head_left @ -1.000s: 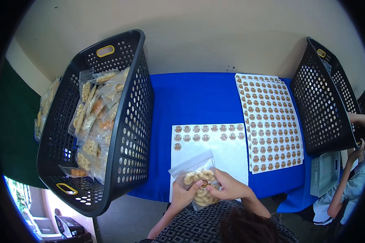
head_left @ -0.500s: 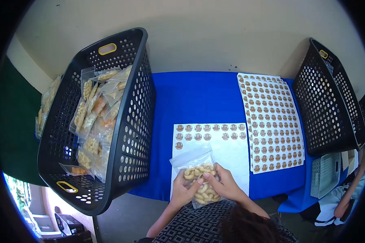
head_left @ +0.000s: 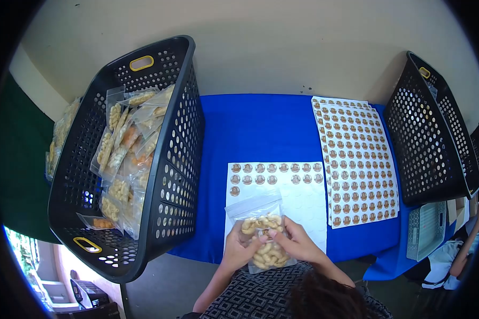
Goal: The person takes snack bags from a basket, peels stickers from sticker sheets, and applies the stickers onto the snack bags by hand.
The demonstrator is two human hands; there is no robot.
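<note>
Between my hands is a clear zip bag [head_left: 270, 255] of pale, curved snack pieces, its zip end pointing away from me. My left hand [head_left: 240, 249] grips the bag's left side, and my right hand [head_left: 302, 245] grips its right side. Both thumbs press on a round brown sticker [head_left: 266, 233] on the bag's front, partly covering it. Beneath and beyond the bag lies a partly used sticker sheet [head_left: 298, 196], with round stickers left in its upper rows.
A black basket [head_left: 167, 186] of filled bags stands at left. Full sticker sheets [head_left: 359, 159] lie right of centre on the blue cloth [head_left: 250, 127]. Another black basket [head_left: 426, 133], a grey tray [head_left: 427, 228] and another person's arm [head_left: 465, 244] are at right.
The bag has straightened slightly between my hands, and my thumbs remain on the sticker. At right, the other person's hand has left the basket and the arm has moved lower and outward.
</note>
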